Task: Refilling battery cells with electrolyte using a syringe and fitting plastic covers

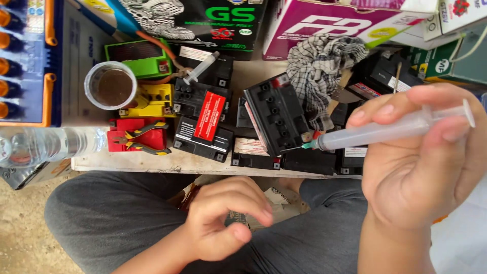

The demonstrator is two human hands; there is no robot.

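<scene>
Syringe (385,131): clear plastic barrel, cloudy fill, green-hubbed needle pointing left toward tilted black battery (278,119) on counter (152,163). Gripped in right hand (423,167), fingers curled round barrel, thumb near plunger flange. Left hand (223,223) empty, loosely curled over lap, thumb near fingertips; checked cloth (319,71) behind battery.

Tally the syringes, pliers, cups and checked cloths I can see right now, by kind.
Syringes: 2, one in the right hand at, one lying on the batteries
Pliers: 1
Cups: 1
Checked cloths: 1
Total: 5
</scene>
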